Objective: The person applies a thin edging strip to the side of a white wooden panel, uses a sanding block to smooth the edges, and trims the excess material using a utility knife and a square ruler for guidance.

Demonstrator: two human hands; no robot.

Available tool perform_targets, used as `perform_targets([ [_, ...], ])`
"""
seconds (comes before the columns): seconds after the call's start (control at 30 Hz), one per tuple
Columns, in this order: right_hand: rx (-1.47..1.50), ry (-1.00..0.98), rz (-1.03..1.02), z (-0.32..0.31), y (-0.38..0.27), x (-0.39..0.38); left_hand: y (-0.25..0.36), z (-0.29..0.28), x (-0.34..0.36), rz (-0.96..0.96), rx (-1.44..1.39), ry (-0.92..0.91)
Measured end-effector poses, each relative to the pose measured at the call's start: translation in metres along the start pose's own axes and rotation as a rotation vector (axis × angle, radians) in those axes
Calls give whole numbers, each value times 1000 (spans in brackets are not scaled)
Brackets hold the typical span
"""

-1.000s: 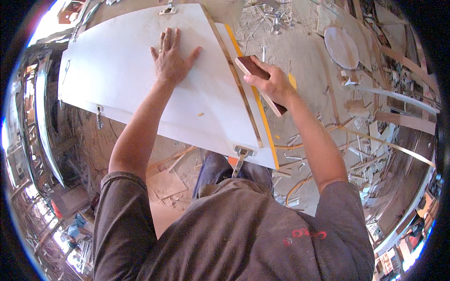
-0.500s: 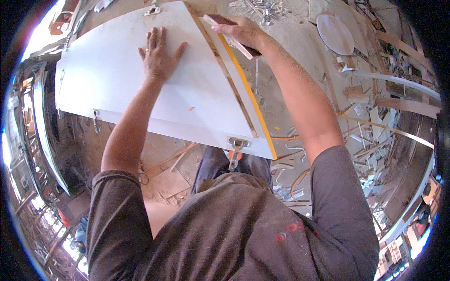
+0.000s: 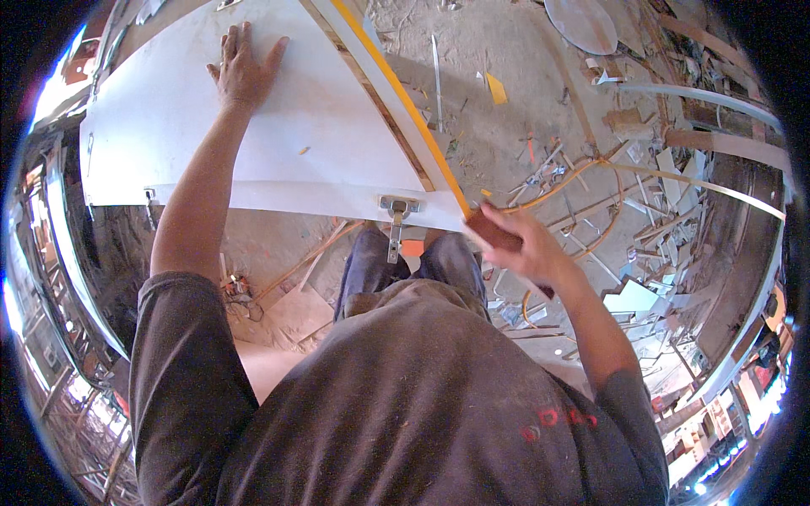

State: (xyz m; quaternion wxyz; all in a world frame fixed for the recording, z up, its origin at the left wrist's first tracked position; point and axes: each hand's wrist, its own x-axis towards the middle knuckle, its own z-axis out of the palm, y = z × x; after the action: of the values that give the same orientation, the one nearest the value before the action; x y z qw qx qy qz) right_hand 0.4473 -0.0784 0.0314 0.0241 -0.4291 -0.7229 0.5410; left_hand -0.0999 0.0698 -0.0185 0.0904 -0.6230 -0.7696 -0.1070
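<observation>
A white cabinet door (image 3: 253, 156) lies flat before me, with a yellow edge (image 3: 396, 84) along its right side and a brown wood strip (image 3: 384, 114) set in from it. My left hand (image 3: 245, 74) rests on the door with its fingers spread. In my right hand (image 3: 537, 247) is a reddish-brown sanding block (image 3: 493, 231), at the near right corner, by the end of the yellow edge. The block is slightly blurred, and part of it is hidden by my fingers. A metal hinge (image 3: 398, 221) sticks out of the door's near edge toward my legs.
Wood offcuts (image 3: 637, 297) and scraps litter the floor on the right. An orange hose (image 3: 582, 169) curves among them. A white oval board (image 3: 582, 24) lies at the far right, and a yellow scrap (image 3: 496, 88) lies beyond the door's right edge.
My right hand has come from the far end of the yellow edge to its near corner, block still held. The left hand stays flat on the door; the whole view has shifted.
</observation>
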Motion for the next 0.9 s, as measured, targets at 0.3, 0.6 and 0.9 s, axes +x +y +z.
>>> perform_targets([
  [0.3,355,317,498,30,108,-171,-3,-2,0,-56,65,-52],
  [0.6,748,635,995,132,83,-232,5,-25,-32,-39,-177,195],
  [0.9,365,483,809,77,110,-161,65,-116,-208,-404,-383,465],
])
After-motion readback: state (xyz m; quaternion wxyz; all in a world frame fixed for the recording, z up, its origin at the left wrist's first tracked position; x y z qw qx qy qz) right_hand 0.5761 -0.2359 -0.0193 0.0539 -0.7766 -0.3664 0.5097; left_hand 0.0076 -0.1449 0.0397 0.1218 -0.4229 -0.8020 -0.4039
